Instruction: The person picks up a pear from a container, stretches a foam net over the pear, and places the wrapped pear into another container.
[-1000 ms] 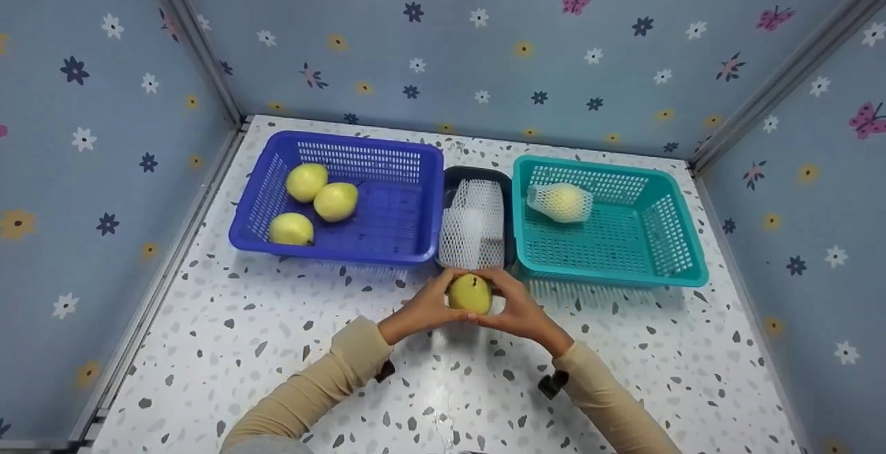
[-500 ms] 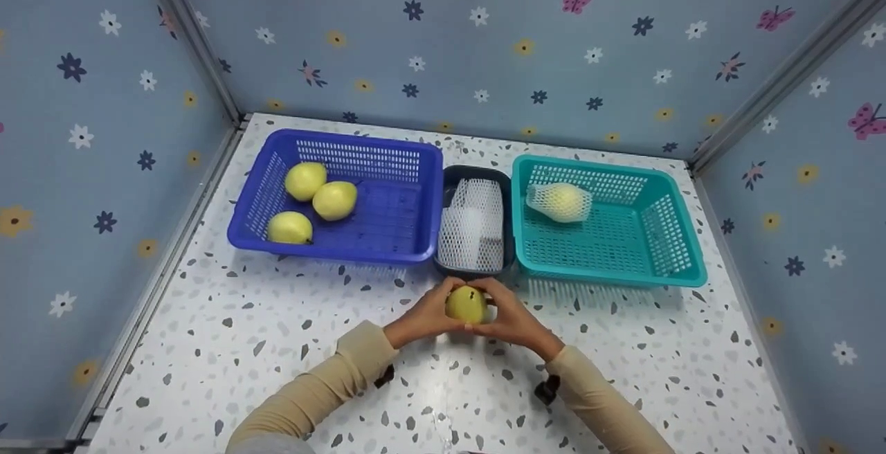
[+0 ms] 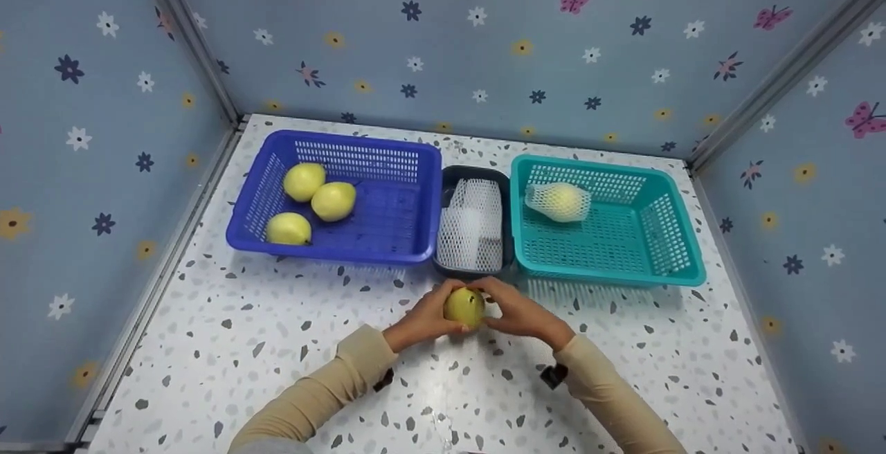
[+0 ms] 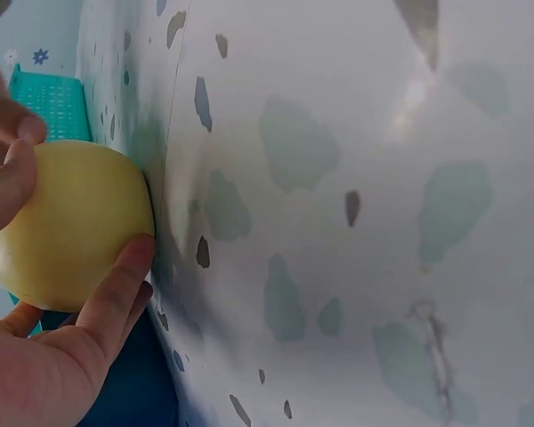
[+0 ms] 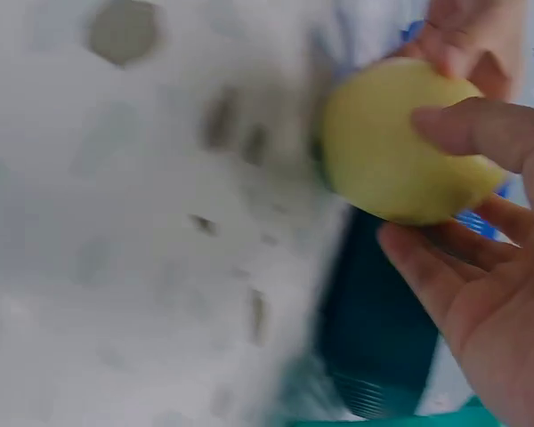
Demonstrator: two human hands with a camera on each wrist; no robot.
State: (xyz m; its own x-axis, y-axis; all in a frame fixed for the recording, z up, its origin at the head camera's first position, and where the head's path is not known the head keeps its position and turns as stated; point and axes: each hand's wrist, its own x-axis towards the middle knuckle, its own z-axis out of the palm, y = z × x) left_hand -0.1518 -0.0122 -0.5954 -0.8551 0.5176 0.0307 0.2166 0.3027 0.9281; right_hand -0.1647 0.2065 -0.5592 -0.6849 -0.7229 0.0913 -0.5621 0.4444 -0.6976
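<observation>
A yellow-green pear [image 3: 464, 307] is at the table's middle, just in front of a dark tray [image 3: 443, 267]. My left hand [image 3: 426, 317] grips its left side, thumb at the front and fingers curled behind. From the right, my right hand [image 3: 520, 311] curls its fingers and thumb round the pear. In the left wrist view, the left fingers lie along the lower side of the pear [image 4: 76, 222], close to the table surface. The right wrist view shows the right thumb on the pear [image 5: 392, 142] and the fingers under it.
A blue basket [image 3: 332, 255] with three pears [image 3: 334, 201] stands at the left. White foam net sleeves [image 3: 471, 232] lie in the dark tray. The teal basket [image 3: 609, 276] at the right holds one pear in a net sleeve [image 3: 559, 202]. Patterned walls enclose the table.
Both hands and the pear have moved back from the dark tray toward the table's front. The right thumb has shifted slightly away from the left thumb.
</observation>
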